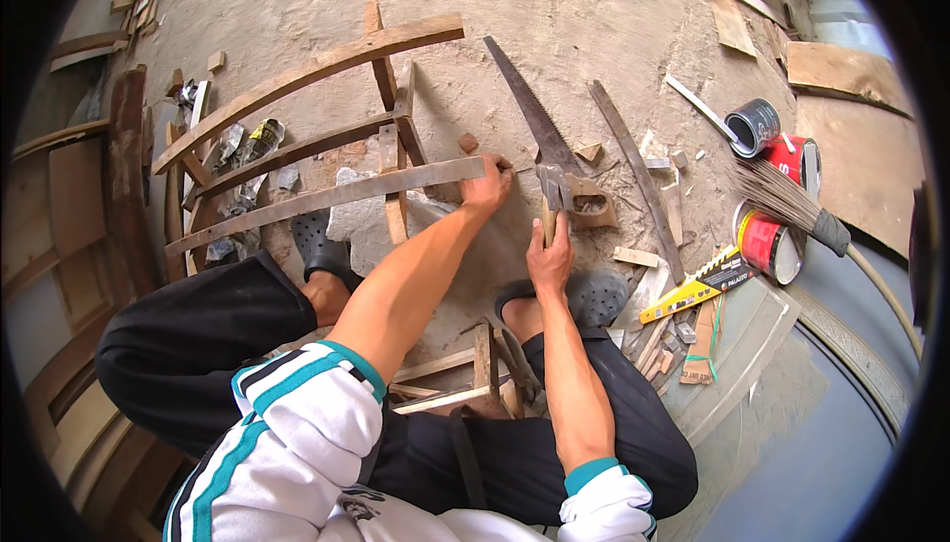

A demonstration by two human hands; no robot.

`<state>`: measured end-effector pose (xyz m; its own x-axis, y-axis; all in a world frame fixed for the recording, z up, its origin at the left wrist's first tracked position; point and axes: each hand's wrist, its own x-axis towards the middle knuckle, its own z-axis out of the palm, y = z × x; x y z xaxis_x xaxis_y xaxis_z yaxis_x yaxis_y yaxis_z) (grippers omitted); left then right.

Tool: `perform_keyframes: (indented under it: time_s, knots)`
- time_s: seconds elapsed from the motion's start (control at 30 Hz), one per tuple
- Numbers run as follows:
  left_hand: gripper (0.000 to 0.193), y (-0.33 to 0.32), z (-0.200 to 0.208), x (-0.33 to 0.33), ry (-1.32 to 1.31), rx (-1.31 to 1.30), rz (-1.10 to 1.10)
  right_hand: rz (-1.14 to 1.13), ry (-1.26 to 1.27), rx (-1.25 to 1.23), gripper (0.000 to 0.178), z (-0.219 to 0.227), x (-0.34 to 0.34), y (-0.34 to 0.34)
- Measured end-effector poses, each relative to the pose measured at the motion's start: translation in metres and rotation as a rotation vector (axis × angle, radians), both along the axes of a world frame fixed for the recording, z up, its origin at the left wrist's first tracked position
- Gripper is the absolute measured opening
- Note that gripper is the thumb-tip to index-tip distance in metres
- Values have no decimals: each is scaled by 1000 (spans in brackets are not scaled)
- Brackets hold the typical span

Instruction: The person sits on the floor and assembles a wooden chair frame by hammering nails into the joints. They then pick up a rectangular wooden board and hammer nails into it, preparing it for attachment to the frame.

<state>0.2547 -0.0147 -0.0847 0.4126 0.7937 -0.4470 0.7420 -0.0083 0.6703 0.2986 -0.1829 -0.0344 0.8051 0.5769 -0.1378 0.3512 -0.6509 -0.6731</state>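
My left hand (487,186) is closed round the right end of a long wooden strip (322,203). This strip runs along the near side of a wooden frame (297,154) of joined bars and crosspieces. Just to the right, my right hand (550,257) grips the wooden handle of a hammer (552,186), its metal head pointing away from me. Beyond the hammer a handsaw (532,104) lies on the ground, partly covered by the hammer head. Under the strip, near my left hand, sits a pale stone-like block (381,217).
To the right are a dark wooden slat (638,171), a yellow-and-black saw sleeve (698,285), paint cans (754,124) and a stick broom (782,200). Wood scraps (673,339) lie by my right shoe (597,296). A small wooden stool (485,369) shows between my legs. Boards (79,186) lean at the left.
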Motion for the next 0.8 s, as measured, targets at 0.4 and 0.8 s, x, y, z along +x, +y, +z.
perform_keyframes:
  time_s: [0.4, 0.8]
  knots:
    - [20, 5, -9, -1, 29, -105, -12, 143, -25, 54, 44, -11, 4, 5]
    - [21, 1, 5, -2, 58, 75, -149, 111, 109, -101, 46, 12, 13, 12]
